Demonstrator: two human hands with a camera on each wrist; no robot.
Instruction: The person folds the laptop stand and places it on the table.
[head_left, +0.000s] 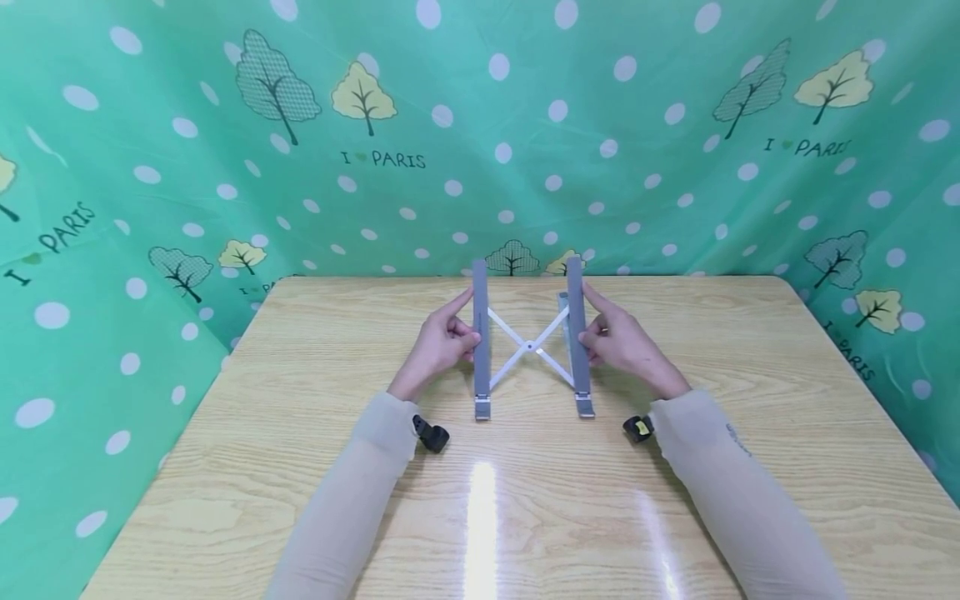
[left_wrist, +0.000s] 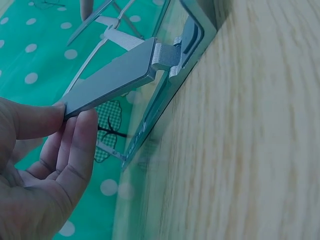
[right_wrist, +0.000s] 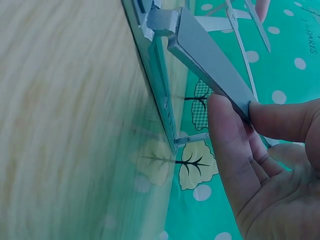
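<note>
— How are the fingers (left_wrist: 75, 145) placed?
— Each hand pinches one grey bar of the folding laptop stand (head_left: 529, 343), thumb against fingertips. The left hand (head_left: 442, 346) has the left bar, the right hand (head_left: 618, 342) the right one.
— And the stand lies where?
— Between the hands, mid-desk (head_left: 300, 467). Its two bars run away from the person, side by side, joined by a white crossed linkage; each hand sits on the outer side of its bar.
</note>
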